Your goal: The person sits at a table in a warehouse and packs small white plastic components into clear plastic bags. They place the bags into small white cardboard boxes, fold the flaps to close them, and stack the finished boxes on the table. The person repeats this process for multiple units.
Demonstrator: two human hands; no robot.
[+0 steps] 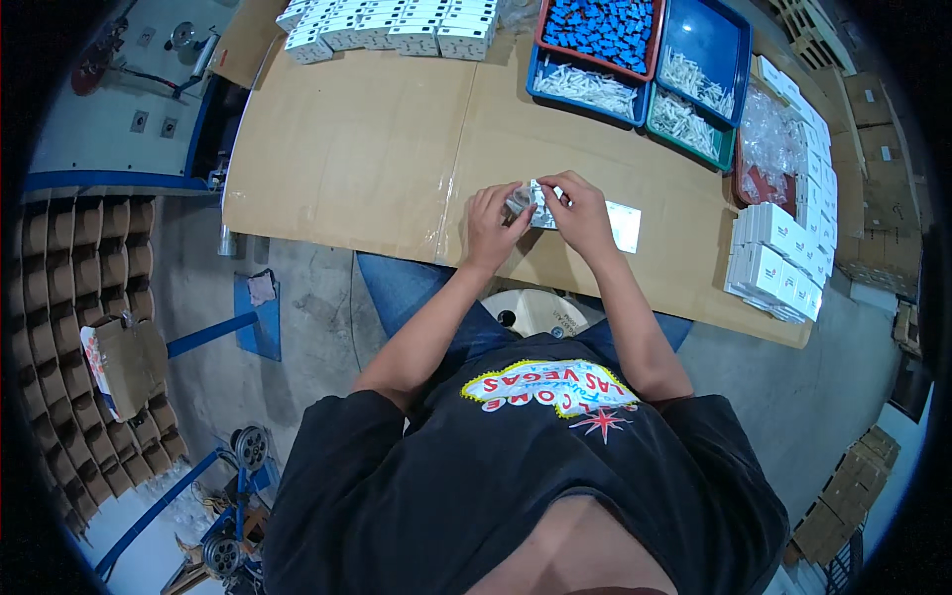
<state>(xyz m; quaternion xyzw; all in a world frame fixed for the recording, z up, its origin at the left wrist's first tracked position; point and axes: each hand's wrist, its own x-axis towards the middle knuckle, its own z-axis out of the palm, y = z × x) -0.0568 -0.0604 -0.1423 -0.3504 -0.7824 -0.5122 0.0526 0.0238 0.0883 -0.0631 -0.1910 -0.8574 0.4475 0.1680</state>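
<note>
We held a small clear plastic packet with a grey part inside (528, 205) between both hands: our left hand (488, 226) pinched its left end, our right hand (580, 213) gripped its right edge, just above the cardboard-covered table (377, 149). We judged this the bagging step; next called for closing the packet squarely. Just right of our right hand lay 1 flat white card (625, 226). Farther right stood stacked white boxes (778, 260); beyond, blue trays of white parts (595, 87).
</note>
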